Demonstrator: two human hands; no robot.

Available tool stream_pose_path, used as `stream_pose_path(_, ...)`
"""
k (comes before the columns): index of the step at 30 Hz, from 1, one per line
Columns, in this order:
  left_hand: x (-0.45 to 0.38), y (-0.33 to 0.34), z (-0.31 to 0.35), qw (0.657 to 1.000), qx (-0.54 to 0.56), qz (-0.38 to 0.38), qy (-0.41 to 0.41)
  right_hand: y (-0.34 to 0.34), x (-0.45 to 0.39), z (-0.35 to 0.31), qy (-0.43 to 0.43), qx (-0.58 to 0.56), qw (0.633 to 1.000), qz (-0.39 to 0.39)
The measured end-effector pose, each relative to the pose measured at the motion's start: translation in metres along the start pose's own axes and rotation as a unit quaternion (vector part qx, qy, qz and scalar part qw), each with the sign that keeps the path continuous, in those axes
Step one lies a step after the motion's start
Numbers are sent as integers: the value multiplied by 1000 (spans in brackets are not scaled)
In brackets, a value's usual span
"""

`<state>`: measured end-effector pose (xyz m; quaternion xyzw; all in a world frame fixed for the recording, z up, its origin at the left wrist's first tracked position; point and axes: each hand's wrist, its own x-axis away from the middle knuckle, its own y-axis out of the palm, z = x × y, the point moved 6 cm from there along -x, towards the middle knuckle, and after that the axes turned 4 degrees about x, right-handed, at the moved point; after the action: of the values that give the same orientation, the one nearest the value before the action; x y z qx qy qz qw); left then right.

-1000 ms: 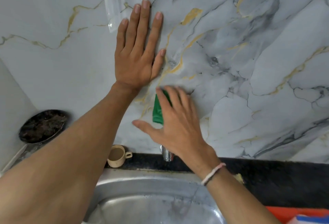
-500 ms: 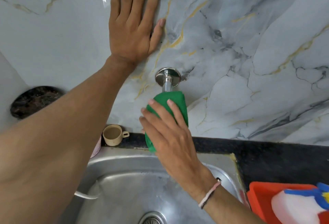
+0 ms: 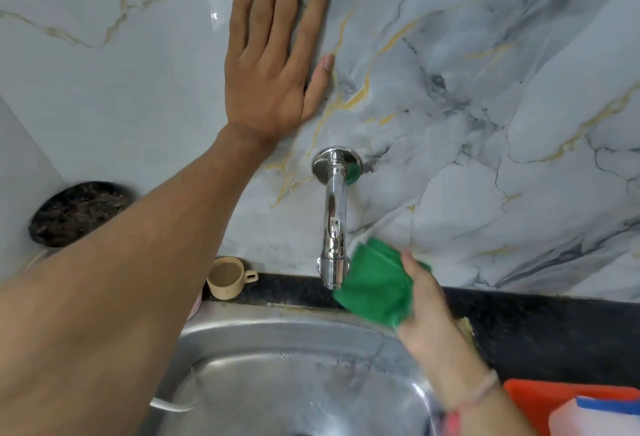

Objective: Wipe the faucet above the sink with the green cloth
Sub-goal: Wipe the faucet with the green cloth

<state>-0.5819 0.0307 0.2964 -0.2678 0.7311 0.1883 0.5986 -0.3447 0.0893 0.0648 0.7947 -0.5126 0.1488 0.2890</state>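
Observation:
A chrome faucet (image 3: 334, 214) juts from the marble wall and hangs over the steel sink (image 3: 277, 342). My right hand (image 3: 427, 311) grips the bunched green cloth (image 3: 375, 285) just right of the spout's lower end, touching or nearly touching the tip. The hand is blurred. My left hand (image 3: 277, 65) lies flat on the wall above and left of the faucet's round base, fingers spread, holding nothing.
A small beige cup (image 3: 227, 276) stands on the black counter ledge (image 3: 540, 328) left of the faucet. A dark round object (image 3: 78, 212) sits at far left. An orange tray (image 3: 568, 401) with a white and blue item lies at bottom right.
My right hand slid the green cloth down the faucet from its base to the spout tip, then off to the right. The whole faucet now shows. My left hand stayed on the wall.

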Motion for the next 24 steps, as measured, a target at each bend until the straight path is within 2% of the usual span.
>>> stream_pose_path(1, 0, 0, 0, 1000, 1, -1, -1, 24, -8, -9, 60, -4, 996, -71)
stream_pose_path(3, 1, 0, 0, 1000, -1, -3, -5, 71, -16, -32, 68, 11, 984, -166)
stream_pose_path(5, 2, 1, -2, 1000, -1, -2, -4, 106, -13, -45, 60, -2, 972, -228)
stream_pose_path(7, 2, 1, -1, 1000, -2, 0, -2, 122, -10, -50, 53, -10, 965, -256)
stream_pose_path(11, 2, 3, -2, 1000, 2, 6, -3, 113, -7, -45, 16, -3, 968, -251)
stream_pose_path(18, 6, 7, -3, 1000, 1, 12, -7, 74, 29, -7, -101, 118, 958, -239)
stream_pose_path(21, 5, 6, -4, 1000, 4, 11, -8, 63, 37, 5, -104, 142, 965, -193)
stream_pose_path(24, 5, 6, -3, 1000, 2, 12, -9, 31, 46, 19, -79, 166, 979, -86)
